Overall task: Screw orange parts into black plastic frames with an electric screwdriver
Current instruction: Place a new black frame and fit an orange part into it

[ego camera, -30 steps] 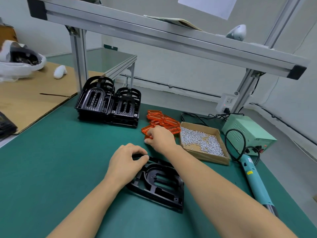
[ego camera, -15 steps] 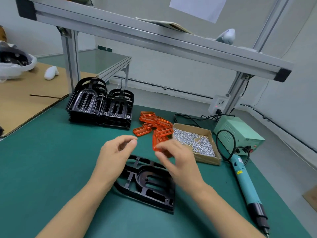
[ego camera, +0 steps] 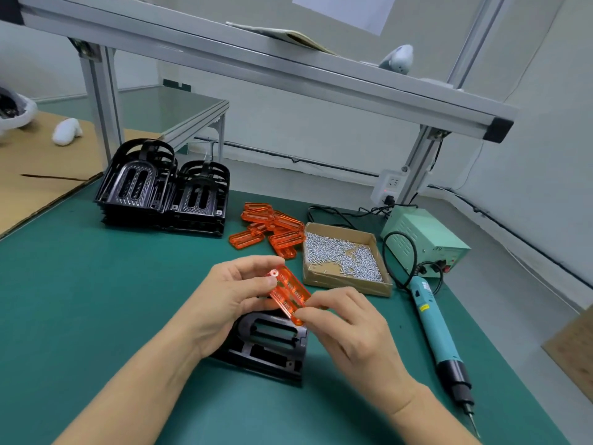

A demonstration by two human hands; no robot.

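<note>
Barely started: both hands, left hand (ego camera: 224, 303) and right hand (ego camera: 349, 326), pinch one orange part (ego camera: 289, 293) above the black frame (ego camera: 269, 345). No screws in yet, and the electric screwdriver (ego camera: 439, 335) lies untouched.

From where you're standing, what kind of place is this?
Probably a small assembly workstation in a workshop or factory. Signs: stacked black plastic frames, a cardboard box of screws, and an electric screwdriver wired to a power unit on a green bench mat.

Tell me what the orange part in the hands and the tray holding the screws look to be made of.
Orange slotted part, held by the left hand and right hand: likely translucent glossy plastic; light passes through it. Shallow brown screw tray: looks like matte cardboard, with raw brown walls and folded edges.
</note>
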